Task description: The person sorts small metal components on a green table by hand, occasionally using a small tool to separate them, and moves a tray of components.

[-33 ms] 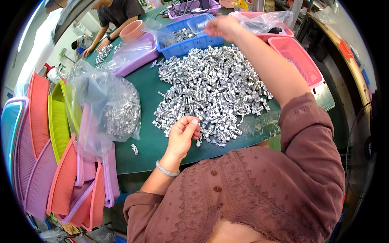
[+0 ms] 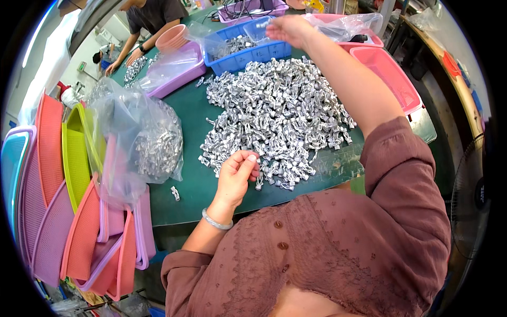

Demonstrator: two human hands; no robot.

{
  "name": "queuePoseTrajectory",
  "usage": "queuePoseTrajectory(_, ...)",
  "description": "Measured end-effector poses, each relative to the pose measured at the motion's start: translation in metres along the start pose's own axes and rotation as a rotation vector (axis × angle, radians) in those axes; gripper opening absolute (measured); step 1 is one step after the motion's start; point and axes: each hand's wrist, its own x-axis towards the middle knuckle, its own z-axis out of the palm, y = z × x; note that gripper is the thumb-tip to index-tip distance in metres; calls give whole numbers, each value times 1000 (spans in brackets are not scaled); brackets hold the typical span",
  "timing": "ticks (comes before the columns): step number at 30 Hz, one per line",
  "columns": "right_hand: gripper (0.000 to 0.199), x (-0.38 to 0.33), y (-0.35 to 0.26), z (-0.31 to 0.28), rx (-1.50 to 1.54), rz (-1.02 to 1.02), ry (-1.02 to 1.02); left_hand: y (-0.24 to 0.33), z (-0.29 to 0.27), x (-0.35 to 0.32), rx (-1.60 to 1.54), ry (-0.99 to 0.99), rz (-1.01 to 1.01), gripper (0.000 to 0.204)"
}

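Observation:
A large heap of small grey-and-white looped cord pieces [image 2: 274, 111] with grey caps covers the middle of the table. At the heap's near edge is my left hand [image 2: 237, 174], its fingers curled and thumb pressed to them; what they hold, if anything, is hidden. My right hand [image 2: 289, 29] reaches far forward over a blue plastic bin [image 2: 248, 58], fingers stretched out. Just off its fingertips shows a small pale piece [image 2: 262, 24], above a clear plastic tray [image 2: 257, 33] in the bin. Small grey parts [image 2: 235, 46] fill the bin's left side.
Left of the heap sits a clear bag of pieces [image 2: 158, 148], beside stacked coloured baskets [image 2: 79, 232]. One loose piece [image 2: 175, 193] lies near the front edge. Purple [image 2: 182, 74] and pink baskets [image 2: 388, 79] flank the bin. Another person [image 2: 153, 26] works at far left.
My right hand has shifted slightly, its fingers now straighter, and the small pale piece shows beyond its fingertips. My left hand has barely moved.

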Motion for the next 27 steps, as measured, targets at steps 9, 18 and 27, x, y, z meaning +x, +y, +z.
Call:
queuePoseTrajectory(9,26,-77,35,20,-534,-125,-345,-13,-38,-12,36,146,9,14)
queuePoseTrajectory(18,24,-168,92,34,-1284,-744,-561,-23,-35,-17,-17,98,-19,13)
queuePoseTrajectory(27,8,-170,109,36,-1225,-729,-485,-25,-40,-28,-3,90,-18,13)
